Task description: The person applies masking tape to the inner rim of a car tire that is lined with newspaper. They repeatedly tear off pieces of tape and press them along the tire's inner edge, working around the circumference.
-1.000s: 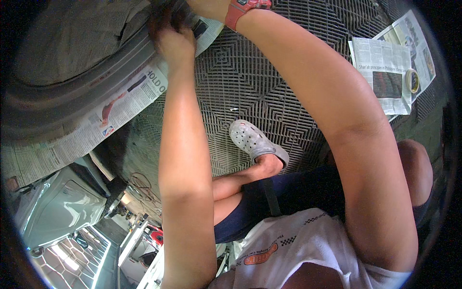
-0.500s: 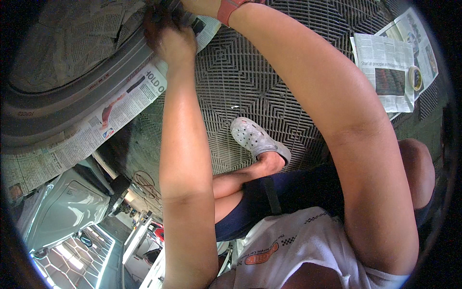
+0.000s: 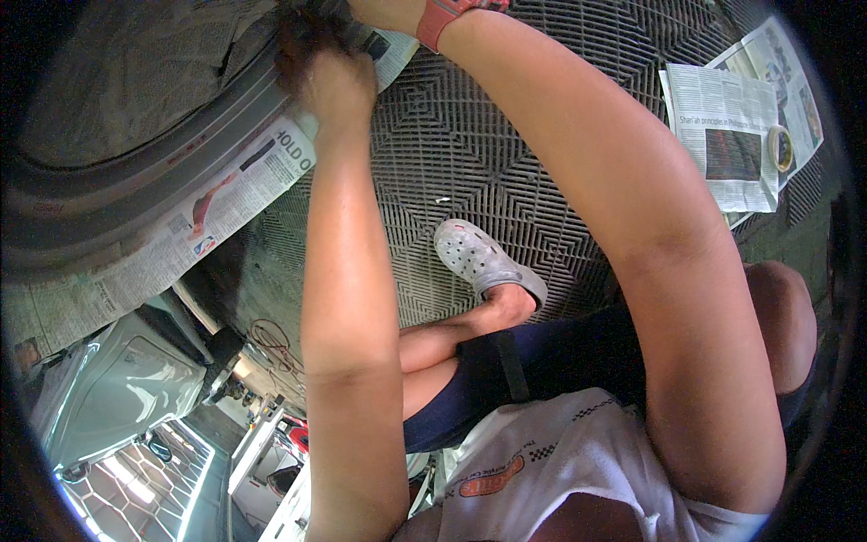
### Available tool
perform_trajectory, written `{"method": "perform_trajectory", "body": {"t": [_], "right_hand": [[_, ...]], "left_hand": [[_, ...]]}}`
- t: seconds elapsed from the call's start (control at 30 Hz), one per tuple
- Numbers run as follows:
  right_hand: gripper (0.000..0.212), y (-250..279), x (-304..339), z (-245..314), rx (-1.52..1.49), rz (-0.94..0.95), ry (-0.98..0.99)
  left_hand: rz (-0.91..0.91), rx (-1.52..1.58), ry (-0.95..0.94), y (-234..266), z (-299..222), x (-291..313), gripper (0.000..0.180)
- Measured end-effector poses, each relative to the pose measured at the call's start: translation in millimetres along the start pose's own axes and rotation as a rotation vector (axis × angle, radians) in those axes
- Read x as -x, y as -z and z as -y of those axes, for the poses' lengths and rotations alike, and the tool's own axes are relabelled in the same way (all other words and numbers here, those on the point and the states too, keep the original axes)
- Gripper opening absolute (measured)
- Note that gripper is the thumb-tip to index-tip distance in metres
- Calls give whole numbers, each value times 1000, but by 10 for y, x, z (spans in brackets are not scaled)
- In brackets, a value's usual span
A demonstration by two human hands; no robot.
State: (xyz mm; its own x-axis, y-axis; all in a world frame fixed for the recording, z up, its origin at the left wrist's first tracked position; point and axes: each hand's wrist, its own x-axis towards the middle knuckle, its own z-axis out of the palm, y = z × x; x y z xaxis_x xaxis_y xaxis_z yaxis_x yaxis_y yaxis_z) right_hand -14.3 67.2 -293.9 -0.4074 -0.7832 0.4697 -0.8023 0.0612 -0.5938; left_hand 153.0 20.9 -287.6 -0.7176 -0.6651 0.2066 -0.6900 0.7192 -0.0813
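At the upper left lies a large round dark grey wheel rim (image 3: 135, 194), with small reddish markings and newspaper covering its inside. My left hand (image 3: 336, 79) is at the rim's right side, with darkened fingers at its edge. Motion blur and shadow hide how those fingers are bent. Next to it, at the top edge, my right hand (image 3: 386, 11) shows only in part, with a red watch (image 3: 442, 20) on the wrist; its fingers are hidden. Whether either hand holds anything cannot be made out. A newspaper strip (image 3: 230, 203) runs under the rim.
Black ridged floor tiles (image 3: 533, 135) spread beneath me. My grey clog (image 3: 483, 262) stands in the middle. At the right, folded newspapers (image 3: 722, 99) lie with a tape roll (image 3: 778, 148) on them. A shiny grey car panel (image 3: 126, 379) and a coiled cable (image 3: 275, 348) are at lower left.
Both hands have shifted slightly right and down, staying by the rim. The rim and the newspaper inside it look more smeared, and the rim's reddish markings have shifted a little.
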Motion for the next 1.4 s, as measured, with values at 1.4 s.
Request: {"method": "perform_trajectory", "body": {"t": [1.4], "right_hand": [[30,183,-62,96,-31,184,-132]], "left_hand": [[100,4,114,127,-65,-198,52]]}}
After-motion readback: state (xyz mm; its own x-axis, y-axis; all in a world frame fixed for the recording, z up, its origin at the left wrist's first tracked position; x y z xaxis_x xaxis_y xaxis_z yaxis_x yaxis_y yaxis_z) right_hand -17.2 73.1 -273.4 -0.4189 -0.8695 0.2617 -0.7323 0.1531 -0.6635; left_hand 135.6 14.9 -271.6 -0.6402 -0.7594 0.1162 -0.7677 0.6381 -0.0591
